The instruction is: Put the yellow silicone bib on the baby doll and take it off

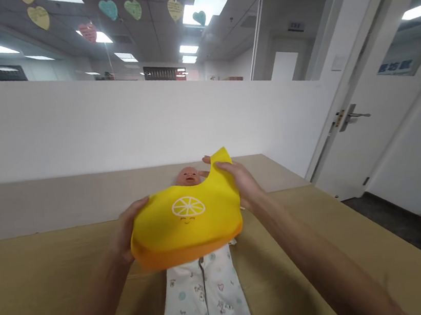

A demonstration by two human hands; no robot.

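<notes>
A yellow baby bib [157,221] with a white lemon-slice print and an orange lower edge is held up between my two hands. My left hand [129,227] is closed on its left side. My right hand [238,177] grips the upright neck strap at the upper right, thumb in front and fingers behind. Beyond the bib lies a baby doll [188,176] on its back, only its head showing above the bib's neck curve. The doll's white patterned zip-up sleepsuit [202,303] stretches toward me below the bib, which hides the doll's chest.
The doll lies on a tan padded surface [292,250] against a white half wall [113,124]. Above this is a glass window with paper hearts [132,9] stuck on it. A white door [391,118] with a metal handle [352,116] stands at the right, beside dark floor.
</notes>
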